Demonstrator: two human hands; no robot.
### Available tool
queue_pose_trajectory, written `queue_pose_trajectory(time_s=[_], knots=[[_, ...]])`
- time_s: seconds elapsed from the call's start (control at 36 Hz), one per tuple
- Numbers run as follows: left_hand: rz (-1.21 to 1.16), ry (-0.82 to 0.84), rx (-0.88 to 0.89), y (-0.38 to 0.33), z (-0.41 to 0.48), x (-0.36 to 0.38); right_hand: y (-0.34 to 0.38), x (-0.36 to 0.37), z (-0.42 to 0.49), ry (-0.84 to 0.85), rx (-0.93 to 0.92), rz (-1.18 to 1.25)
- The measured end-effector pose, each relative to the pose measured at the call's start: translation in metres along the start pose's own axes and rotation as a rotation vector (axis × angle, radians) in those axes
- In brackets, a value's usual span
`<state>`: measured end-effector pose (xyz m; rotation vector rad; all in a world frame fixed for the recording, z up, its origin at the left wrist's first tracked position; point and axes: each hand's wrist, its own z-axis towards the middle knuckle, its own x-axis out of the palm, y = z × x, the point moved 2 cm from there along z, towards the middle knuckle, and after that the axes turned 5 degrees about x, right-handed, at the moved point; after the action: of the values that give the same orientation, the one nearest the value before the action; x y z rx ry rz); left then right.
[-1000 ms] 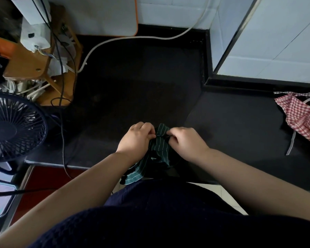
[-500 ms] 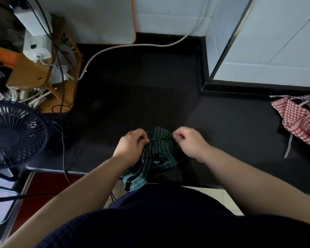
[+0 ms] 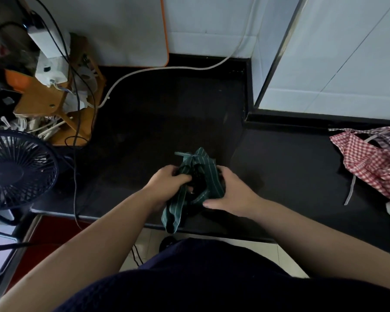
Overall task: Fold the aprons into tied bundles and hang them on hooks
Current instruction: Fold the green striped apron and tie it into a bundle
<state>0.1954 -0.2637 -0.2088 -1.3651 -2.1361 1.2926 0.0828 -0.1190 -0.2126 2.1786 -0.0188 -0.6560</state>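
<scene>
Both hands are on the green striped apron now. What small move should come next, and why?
Probably draw the dangling end snug. The left hand and right hand both grip the green striped apron, a knot shows on top, yet that end hangs over the counter edge, so the bundle seems unfinished.

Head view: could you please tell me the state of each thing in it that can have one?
green striped apron: bunched into a bundle, one end hanging past the counter edge
left hand: grips the bundle's left side
right hand: grips the bundle's right side
red checked apron: crumpled, not folded, lying on the counter at the right, a tie trailing loose
fan: standing at the left; running or not, cannot tell
</scene>
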Motion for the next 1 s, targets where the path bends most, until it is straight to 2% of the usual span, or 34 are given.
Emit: queue_pose_trajectory(time_s=[0.08, 0.14, 0.31, 0.47, 0.56, 0.61, 0.72, 0.89, 1.0], knots=[[-0.084, 0.083, 0.002, -0.016, -0.004, 0.013, -0.004, -0.010, -0.003, -0.207, 0.031, -0.140], [-0.081, 0.114, 0.017, -0.023, -0.005, 0.018, -0.007, -0.021, -0.003, -0.254, 0.081, -0.167], [0.110, 0.246, 0.017, -0.040, -0.012, 0.028, 0.002, -0.071, -0.018, -0.217, 0.066, 0.176], [0.382, 0.198, 0.044, -0.067, -0.016, 0.030, 0.012, -0.110, -0.030, -0.199, 0.148, 0.375], [0.266, 0.134, 0.077, -0.085, -0.020, 0.027, 0.020, -0.126, -0.039, -0.227, 0.185, 0.519], [0.174, 0.173, 0.083, -0.097, -0.027, 0.029, 0.025, -0.134, -0.050, -0.239, 0.191, 0.677], [0.335, 0.254, 0.089, -0.106, -0.032, 0.036, 0.029, -0.141, -0.071, -0.244, 0.186, 0.945], [0.694, 0.290, 0.080, -0.113, -0.057, 0.039, 0.025, -0.137, -0.104, -0.300, 0.159, 1.126], [0.634, 0.209, -0.017, -0.117, -0.075, 0.033, 0.028, -0.132, -0.122, -0.335, 0.113, 1.118]])
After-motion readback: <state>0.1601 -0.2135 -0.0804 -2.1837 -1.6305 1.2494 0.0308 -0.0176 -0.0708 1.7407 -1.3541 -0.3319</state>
